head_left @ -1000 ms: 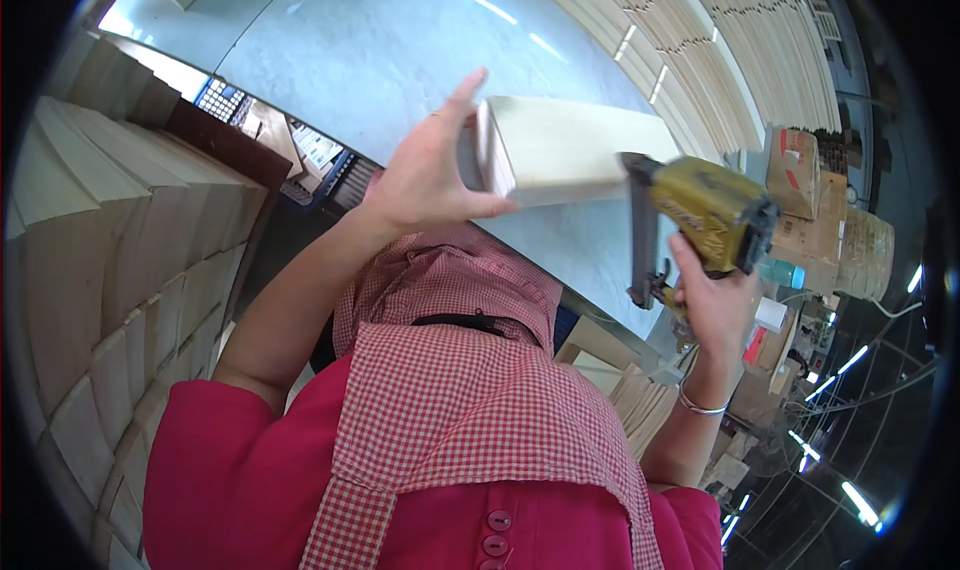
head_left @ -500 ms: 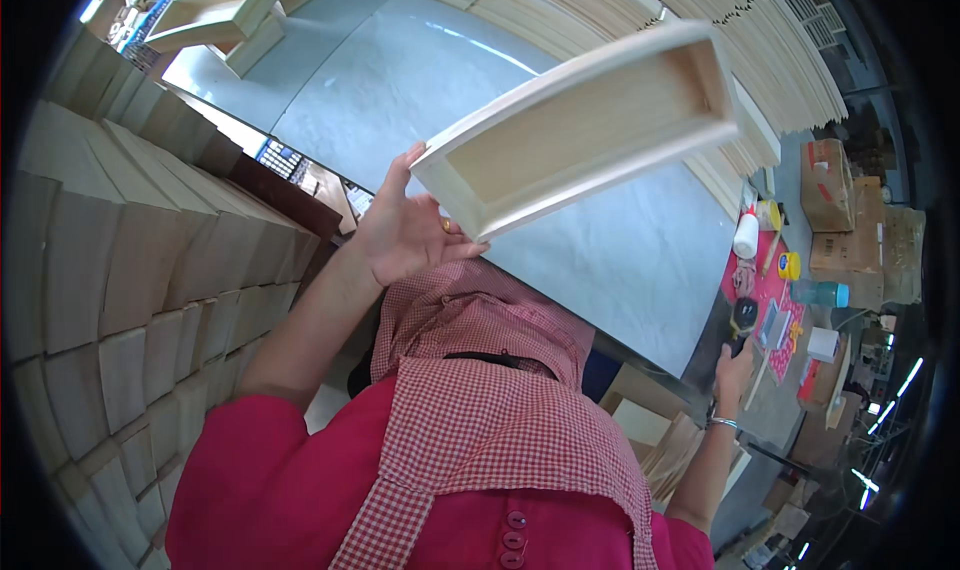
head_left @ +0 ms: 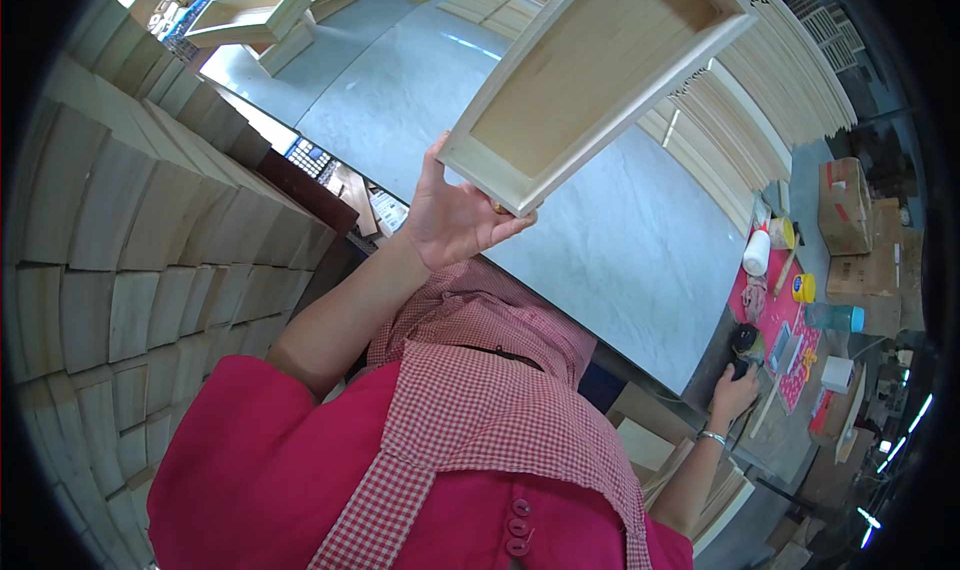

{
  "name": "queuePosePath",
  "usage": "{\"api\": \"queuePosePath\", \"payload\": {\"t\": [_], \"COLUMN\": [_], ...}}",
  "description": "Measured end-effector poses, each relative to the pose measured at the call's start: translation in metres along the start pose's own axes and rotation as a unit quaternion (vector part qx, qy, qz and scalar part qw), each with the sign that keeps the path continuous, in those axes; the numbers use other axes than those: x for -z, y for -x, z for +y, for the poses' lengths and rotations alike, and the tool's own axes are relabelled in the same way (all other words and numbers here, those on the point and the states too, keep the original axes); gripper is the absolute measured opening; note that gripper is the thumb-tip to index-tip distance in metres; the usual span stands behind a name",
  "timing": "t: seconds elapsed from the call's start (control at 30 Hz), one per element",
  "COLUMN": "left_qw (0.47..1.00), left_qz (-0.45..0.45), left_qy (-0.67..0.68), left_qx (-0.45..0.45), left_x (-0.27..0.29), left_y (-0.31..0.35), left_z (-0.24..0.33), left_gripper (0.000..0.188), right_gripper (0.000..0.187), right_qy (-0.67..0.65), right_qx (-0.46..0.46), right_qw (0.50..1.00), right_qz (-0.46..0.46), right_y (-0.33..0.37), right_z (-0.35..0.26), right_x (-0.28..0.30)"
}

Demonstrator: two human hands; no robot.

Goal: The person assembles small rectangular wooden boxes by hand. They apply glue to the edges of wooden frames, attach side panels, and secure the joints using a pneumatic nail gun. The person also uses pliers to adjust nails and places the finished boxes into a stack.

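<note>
My left hand (head_left: 455,215) grips one narrow end of a shallow, pale wooden box (head_left: 575,90), thumb on one corner and fingers underneath. The box is raised above the table and tilted, its hollow side facing me. Far to the right, my right hand (head_left: 734,394) is closed round the dark handle of a black tool (head_left: 744,342) at the side bench. Its exact kind is not clear from here. A white bottle (head_left: 757,254) and a yellow-lidded jar (head_left: 803,288) stand beyond the tool, on a pink cloth (head_left: 764,300).
Wooden blocks are stacked in a tall wall (head_left: 140,210) on my left. Long wooden strips (head_left: 800,70) lie along the far right of the grey table (head_left: 640,260). More wooden boxes (head_left: 250,15) sit at the far left, and cardboard cartons (head_left: 865,250) stand on the right.
The wooden box has tipped to a steeper angle and risen toward the top of the view, turned by my left hand. My right hand keeps its hold on the black tool.
</note>
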State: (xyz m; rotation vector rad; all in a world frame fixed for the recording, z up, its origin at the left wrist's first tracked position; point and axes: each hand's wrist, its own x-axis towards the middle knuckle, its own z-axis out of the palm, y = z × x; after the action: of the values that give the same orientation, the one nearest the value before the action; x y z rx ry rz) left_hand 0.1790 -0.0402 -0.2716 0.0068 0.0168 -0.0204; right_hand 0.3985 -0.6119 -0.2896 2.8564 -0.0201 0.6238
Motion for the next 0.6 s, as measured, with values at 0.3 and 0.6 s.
{"api": "queuePosePath", "payload": {"t": [0.3, 0.6], "left_qw": [0.999, 0.973], "left_qz": [0.049, 0.153], "left_qy": [0.004, -0.154], "left_qx": [0.003, -0.073], "left_x": [-0.012, -0.034], "left_y": [-0.011, -0.025], "left_z": [-0.031, -0.055], "left_gripper": [0.098, 0.085], "right_gripper": [0.042, 0.058], "right_qy": [-0.574, -0.663], "right_qx": [0.112, 0.194], "right_qw": [0.802, 0.717], "right_qz": [-0.119, -0.091], "right_y": [0.041, 0.049], "right_z": [-0.218, -0.313], "right_x": [0.130, 0.187]}}
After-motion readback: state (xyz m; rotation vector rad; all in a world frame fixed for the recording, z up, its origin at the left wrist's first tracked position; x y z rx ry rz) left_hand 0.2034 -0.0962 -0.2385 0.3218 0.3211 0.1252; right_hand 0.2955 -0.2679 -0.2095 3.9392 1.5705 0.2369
